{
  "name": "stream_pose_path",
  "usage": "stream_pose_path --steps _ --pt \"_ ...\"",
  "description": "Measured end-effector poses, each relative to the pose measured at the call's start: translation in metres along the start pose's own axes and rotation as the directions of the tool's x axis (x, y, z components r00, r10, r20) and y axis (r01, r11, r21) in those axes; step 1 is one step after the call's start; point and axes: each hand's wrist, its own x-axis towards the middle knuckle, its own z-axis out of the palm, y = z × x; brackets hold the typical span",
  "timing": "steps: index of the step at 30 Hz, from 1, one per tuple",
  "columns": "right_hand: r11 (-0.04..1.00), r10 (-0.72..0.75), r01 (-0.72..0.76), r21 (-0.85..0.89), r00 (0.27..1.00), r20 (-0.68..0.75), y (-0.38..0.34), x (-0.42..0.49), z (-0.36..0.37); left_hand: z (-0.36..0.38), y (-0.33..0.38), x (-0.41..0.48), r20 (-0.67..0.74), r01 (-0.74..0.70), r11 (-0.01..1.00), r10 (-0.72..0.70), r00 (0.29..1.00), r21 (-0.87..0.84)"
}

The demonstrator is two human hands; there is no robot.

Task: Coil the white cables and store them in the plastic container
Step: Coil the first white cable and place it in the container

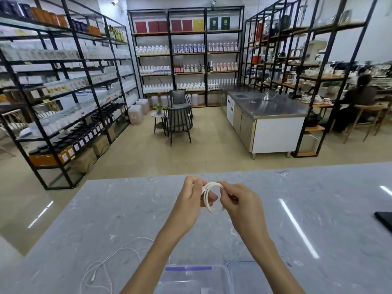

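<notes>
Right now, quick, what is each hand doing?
Left hand: closed, pinching the left side of the coiled white cable.
Right hand: closed, pinching the right side of the same coil.

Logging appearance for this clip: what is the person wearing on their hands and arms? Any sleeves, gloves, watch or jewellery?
Nothing worn shows. The left hand and right hand are bare, without gloves, and no ring can be made out. The left forearm and right forearm are uncovered down to the picture's bottom edge: no sleeve, watch, bracelet or strap at either wrist.
</notes>
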Motion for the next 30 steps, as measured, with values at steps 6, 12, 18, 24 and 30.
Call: stream_pose_path --steps 6,12,18,24,30 --pt "0.996 -0.070 0.068 -0.052 0.996 -0.047 -0.003 -0.001 0.005 -0.023 0.002 -0.001 0.089 0.108 0.970 -0.091 0.992 -0.220" --pt "0.993 -0.115 0.113 -0.045 0.992 -0.049 -0.008 -0.002 0.008 -0.047 -0.001 -0.001 0.280 0.350 0.825 -0.244 0.928 -0.443" --pt "0.978 -0.183 0.175 -0.109 0.981 -0.062 -0.017 -0.006 0.010 -0.050 -0.008 -0.002 0.353 0.412 0.744 -0.250 0.902 -0.526" --pt "0.952 -0.276 0.281 -0.125 0.960 0.052 -0.019 -0.010 0.008 -0.044 -0.004 -0.006 0.213 0.166 0.962 -0.120 0.970 -0.215" --pt "0.931 -0.320 0.342 -0.130 0.933 0.165 -0.013 -0.014 0.012 -0.036 -0.005 -0.014 0.194 0.055 0.998 -0.049 0.980 -0.024"
